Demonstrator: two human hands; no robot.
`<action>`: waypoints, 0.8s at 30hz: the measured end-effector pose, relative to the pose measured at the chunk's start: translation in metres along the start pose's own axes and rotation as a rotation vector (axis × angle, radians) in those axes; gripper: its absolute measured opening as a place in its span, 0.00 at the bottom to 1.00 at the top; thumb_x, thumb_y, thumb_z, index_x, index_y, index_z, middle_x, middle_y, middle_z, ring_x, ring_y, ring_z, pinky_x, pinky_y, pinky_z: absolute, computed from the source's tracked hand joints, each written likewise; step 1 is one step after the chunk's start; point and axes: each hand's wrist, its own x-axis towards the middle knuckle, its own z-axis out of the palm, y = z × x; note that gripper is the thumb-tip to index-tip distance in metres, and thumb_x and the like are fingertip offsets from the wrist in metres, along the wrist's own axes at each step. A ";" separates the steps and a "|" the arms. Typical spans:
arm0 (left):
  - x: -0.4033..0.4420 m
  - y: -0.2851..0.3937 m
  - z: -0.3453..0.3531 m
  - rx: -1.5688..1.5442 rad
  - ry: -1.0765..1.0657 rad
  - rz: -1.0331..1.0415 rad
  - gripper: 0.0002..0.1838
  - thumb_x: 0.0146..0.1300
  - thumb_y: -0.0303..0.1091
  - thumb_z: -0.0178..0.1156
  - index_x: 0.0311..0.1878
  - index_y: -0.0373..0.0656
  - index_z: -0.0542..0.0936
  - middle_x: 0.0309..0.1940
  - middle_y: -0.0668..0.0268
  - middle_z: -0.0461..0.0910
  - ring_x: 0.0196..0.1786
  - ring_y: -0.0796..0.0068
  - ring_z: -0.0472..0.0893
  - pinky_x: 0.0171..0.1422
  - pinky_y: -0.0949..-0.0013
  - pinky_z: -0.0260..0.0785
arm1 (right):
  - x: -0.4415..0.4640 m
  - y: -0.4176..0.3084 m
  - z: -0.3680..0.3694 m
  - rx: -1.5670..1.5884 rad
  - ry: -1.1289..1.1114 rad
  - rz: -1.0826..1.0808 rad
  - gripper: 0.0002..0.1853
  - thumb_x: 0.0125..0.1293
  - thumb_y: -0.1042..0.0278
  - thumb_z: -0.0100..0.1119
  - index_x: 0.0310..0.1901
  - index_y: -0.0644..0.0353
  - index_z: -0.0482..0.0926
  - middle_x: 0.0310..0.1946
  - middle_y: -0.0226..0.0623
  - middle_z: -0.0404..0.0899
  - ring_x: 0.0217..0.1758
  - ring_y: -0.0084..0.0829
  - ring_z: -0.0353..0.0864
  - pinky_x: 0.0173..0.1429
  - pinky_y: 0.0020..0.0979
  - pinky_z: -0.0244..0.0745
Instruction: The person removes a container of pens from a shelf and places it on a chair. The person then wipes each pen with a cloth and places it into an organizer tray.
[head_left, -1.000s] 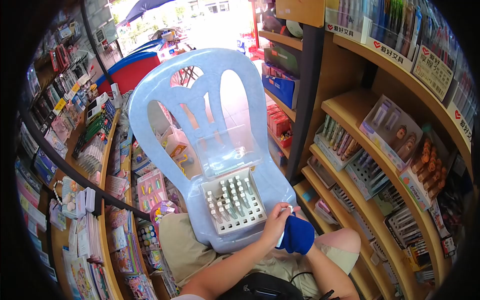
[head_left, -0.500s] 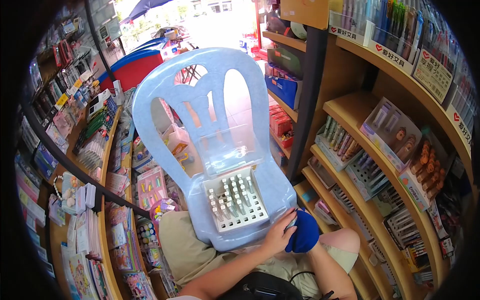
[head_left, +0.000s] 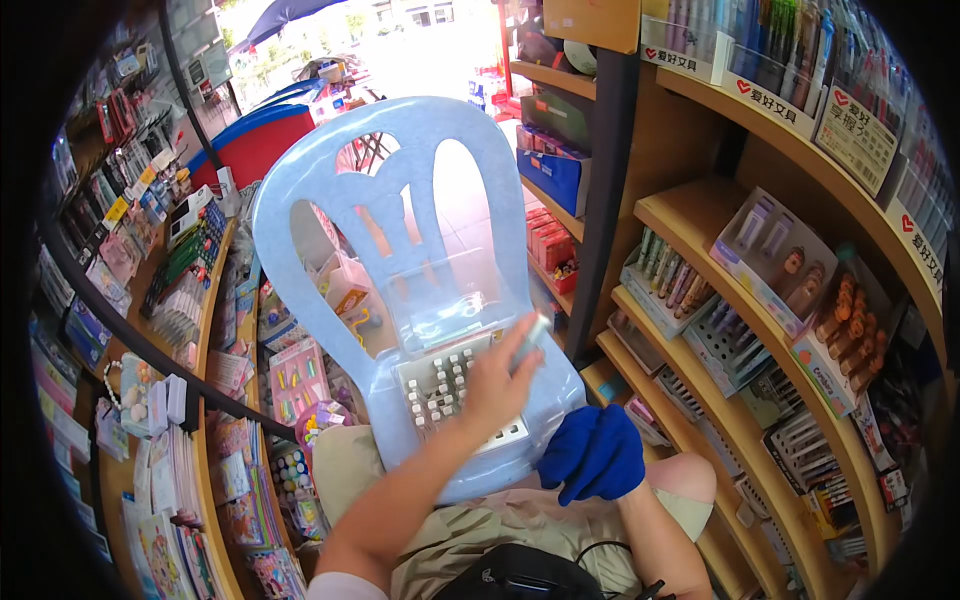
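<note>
A shallow white box (head_left: 510,436) with a grid of holes sits on the seat of a light blue plastic chair (head_left: 490,485). Several slim tubes with white caps (head_left: 440,385) stand upright in it. Above the box's right side, my bare left hand (head_left: 503,385) is closed on a small tube (head_left: 535,332) with a pale end, blurred by motion. My right hand (head_left: 595,455) wears a blue knit glove and rests at the seat's front right corner. Its fingers point left, loosely bent and slightly apart, with nothing visible in them. My left hand partly hides the box.
A clear plastic lid (head_left: 455,300) stands up behind the box, before the chair back. Wooden shelves (head_left: 690,235) with pens and boxed stationery curve along the right. Racks of notebooks (head_left: 170,480) and small goods line the left. A black bag (head_left: 520,575) is on my lap.
My left hand has moved from the gloved right hand up and left, over the box, carrying the tube. The gloved hand has shifted slightly left, and its fingers have loosened. The view has shifted slightly.
</note>
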 end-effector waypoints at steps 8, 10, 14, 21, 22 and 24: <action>0.083 -0.090 -0.073 0.693 -0.129 -0.107 0.22 0.58 0.31 0.54 0.58 0.48 0.71 0.44 0.52 0.78 0.47 0.51 0.77 0.52 0.59 0.68 | 0.012 -0.061 0.079 -1.236 -0.030 -0.400 0.07 0.49 0.74 0.59 0.18 0.66 0.75 0.22 0.45 0.76 0.28 0.34 0.75 0.32 0.27 0.66; 0.082 -0.129 -0.079 0.742 -0.253 -0.145 0.20 0.57 0.30 0.54 0.55 0.47 0.73 0.44 0.52 0.78 0.47 0.53 0.77 0.52 0.60 0.68 | 0.018 -0.038 0.042 -1.126 -0.070 -0.265 0.04 0.50 0.74 0.58 0.25 0.66 0.76 0.27 0.43 0.78 0.31 0.32 0.76 0.35 0.27 0.68; 0.084 -0.145 -0.076 0.561 -0.391 -0.264 0.15 0.57 0.30 0.55 0.48 0.44 0.78 0.43 0.53 0.78 0.47 0.55 0.77 0.52 0.61 0.68 | 0.006 -0.024 0.043 -0.820 -0.008 -0.211 0.13 0.55 0.74 0.56 0.44 0.65 0.74 0.40 0.39 0.78 0.43 0.29 0.76 0.50 0.26 0.69; 0.063 -0.100 -0.076 0.446 -0.258 -0.018 0.10 0.54 0.31 0.58 0.40 0.41 0.79 0.40 0.55 0.78 0.45 0.56 0.76 0.52 0.61 0.67 | 0.009 0.005 0.010 -0.525 0.260 -0.284 0.13 0.54 0.73 0.59 0.42 0.65 0.75 0.39 0.38 0.79 0.40 0.26 0.77 0.45 0.26 0.72; 0.053 -0.087 -0.075 0.429 -0.243 0.092 0.09 0.53 0.32 0.60 0.38 0.41 0.79 0.39 0.56 0.77 0.45 0.56 0.75 0.52 0.61 0.67 | 0.011 0.005 0.013 -0.287 0.289 -0.195 0.14 0.53 0.74 0.60 0.42 0.65 0.75 0.38 0.37 0.79 0.39 0.25 0.77 0.44 0.25 0.72; 0.034 -0.064 -0.073 0.426 -0.327 0.244 0.09 0.50 0.33 0.63 0.35 0.42 0.78 0.39 0.58 0.75 0.47 0.57 0.73 0.53 0.62 0.65 | 0.009 -0.007 0.036 -0.142 0.275 -0.152 0.13 0.52 0.74 0.61 0.41 0.65 0.76 0.37 0.36 0.79 0.38 0.26 0.77 0.42 0.24 0.72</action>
